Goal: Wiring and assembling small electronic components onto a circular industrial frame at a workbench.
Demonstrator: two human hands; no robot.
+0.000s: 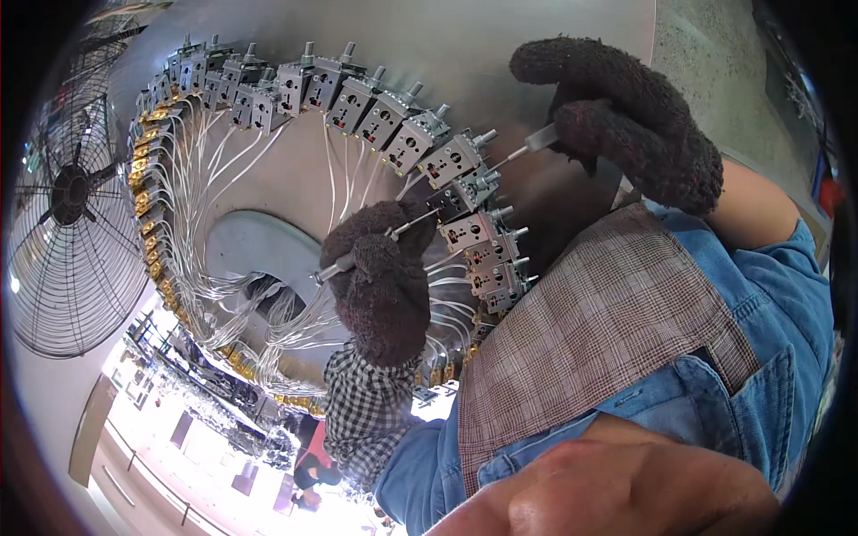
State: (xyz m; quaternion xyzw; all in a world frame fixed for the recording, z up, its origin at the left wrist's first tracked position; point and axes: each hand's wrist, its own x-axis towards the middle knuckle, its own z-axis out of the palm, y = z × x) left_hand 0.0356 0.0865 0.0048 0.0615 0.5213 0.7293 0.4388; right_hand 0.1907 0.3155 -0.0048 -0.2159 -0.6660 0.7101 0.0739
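My left hand (pixel 380 277), in a dark knitted glove, is closed around a thin metal tool (pixel 338 267) like a screwdriver. The tool's shaft points at a dark-faced control unit (pixel 450 203) in the ring; whether its tip touches cannot be made out. My right hand (pixel 630 121), gloved alike, grips a screwdriver (pixel 542 138) with a grey handle. That blade reaches toward the shaft side of the same part of the ring. Neighbouring box-shaped grey metal control units (pixel 451 159) stand side by side with threaded shafts pointing outward.
White leads (pixel 183 179) run from the ring to a round grey hub (pixel 255 237). Brass-coloured parts (pixel 143 196) line the ring's far left side. A caged fan (pixel 71 188) stands at the left. Another person (pixel 315 464) is in the bright background below.
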